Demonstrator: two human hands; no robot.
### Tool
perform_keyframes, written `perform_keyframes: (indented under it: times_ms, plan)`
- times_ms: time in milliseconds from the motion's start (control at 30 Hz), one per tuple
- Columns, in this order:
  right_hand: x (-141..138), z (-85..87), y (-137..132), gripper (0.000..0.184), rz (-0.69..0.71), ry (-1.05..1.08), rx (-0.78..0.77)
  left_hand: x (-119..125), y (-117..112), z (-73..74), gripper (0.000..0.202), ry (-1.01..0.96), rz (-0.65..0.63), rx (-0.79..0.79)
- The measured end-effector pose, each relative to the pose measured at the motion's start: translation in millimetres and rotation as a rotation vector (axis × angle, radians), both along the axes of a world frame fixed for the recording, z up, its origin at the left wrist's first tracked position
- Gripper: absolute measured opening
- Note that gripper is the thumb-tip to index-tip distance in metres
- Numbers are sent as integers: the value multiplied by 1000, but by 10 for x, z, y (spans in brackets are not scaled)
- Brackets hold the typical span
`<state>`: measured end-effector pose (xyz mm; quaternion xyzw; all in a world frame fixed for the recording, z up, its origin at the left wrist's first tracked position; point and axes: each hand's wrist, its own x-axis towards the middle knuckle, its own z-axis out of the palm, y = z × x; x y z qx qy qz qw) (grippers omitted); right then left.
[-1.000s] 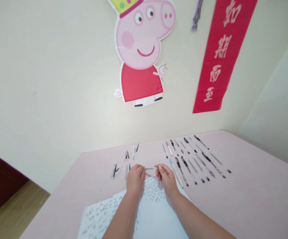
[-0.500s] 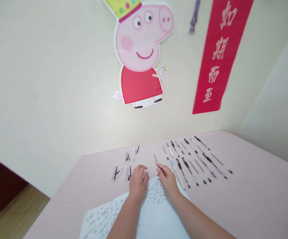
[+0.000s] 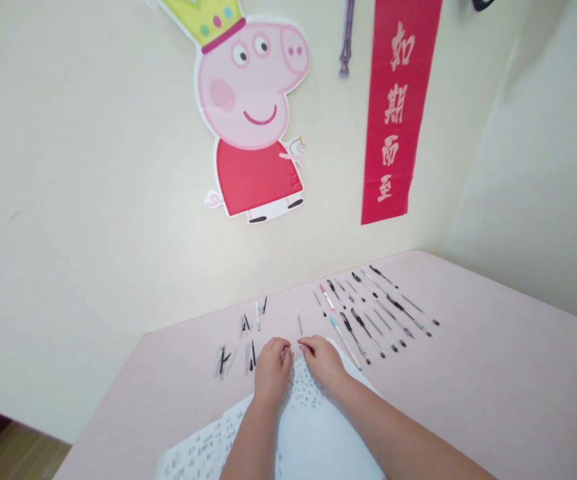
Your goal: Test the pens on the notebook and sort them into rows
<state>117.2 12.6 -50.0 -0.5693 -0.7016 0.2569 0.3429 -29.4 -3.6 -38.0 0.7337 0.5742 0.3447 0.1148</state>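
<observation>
My left hand (image 3: 272,365) is closed over the top of the written paper (image 3: 313,427), its thumb and fingers drawn together. A small thin object seems to show at its fingertips, too small to name. Close by on the right, my right hand (image 3: 322,361) is also closed, fingertips pinched and pointing at the left hand, with a narrow gap between them. What it pinches is mostly hidden by the fingers. Just beyond the right fingertips is a thin grey rod (image 3: 299,325), like a pen refill.
Several pens and refills, among them a black pen (image 3: 367,331) and a blue-capped pen (image 3: 344,341), lie in two slanted rows on the right. Caps and short pen parts (image 3: 222,361) lie in small groups on the left. A wall (image 3: 118,200) borders the pink table (image 3: 493,373).
The view has swung right, so everything sits further left. My right hand has come closer to my left, and the slim pen-like piece in its fingers is now mostly hidden.
</observation>
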Motion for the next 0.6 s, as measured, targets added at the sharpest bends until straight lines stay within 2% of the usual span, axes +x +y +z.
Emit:
perform_keyframes:
  times_ms: [200, 333, 600]
  plan:
    - [19, 182, 100, 30, 65, -348, -51, -16, 18, -23, 13, 4, -2, -8]
    - [72, 286, 201, 32, 29, -584, -57, -2, -5, 17, 11, 31, 2, -25]
    - [91, 354, 510, 48, -68, -688, -100, 14, -19, 63, 12, 35, -4, -33]
